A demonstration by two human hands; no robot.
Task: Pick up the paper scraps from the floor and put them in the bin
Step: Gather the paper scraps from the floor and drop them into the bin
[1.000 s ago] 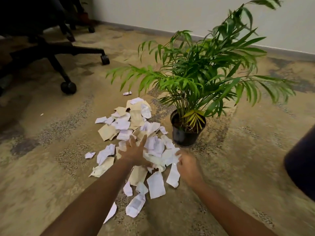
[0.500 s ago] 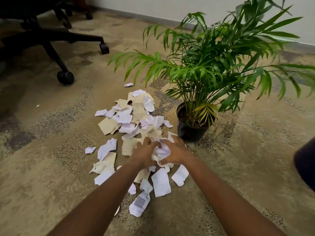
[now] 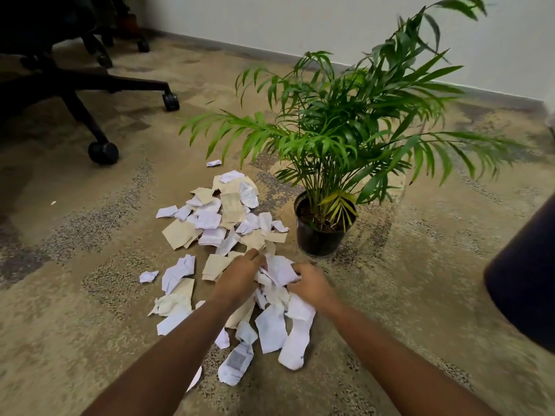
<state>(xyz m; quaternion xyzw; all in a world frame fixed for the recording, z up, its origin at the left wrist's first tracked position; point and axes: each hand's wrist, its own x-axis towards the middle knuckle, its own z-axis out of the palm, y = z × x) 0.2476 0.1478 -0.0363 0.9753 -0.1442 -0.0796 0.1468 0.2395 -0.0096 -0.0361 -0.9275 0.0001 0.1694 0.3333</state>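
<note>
1. Both hands have drawn a little toward the person since half a second ago, and the bunch of paper between them has grown and lifted slightly off the floor (image 3: pixel 90 325).
2. Dark and round-sided at the right edge, the bin (image 3: pixel 525 280) (so I judge it) stands well apart from the paper, likely parked within a swing of the arms.
3. Just beside the pile stands the potted plant (image 3: pixel 324 232), so gathering has to work from the near side.
4. Most paper scraps (image 3: pixel 210 220) lie on the floor, beyond and below the hands.
5. The left hand (image 3: pixel 240 274) and right hand (image 3: pixel 309 283) press together on a bunch of scraps (image 3: pixel 279 271), cupped from both sides to stop loose pieces slipping out.
</note>
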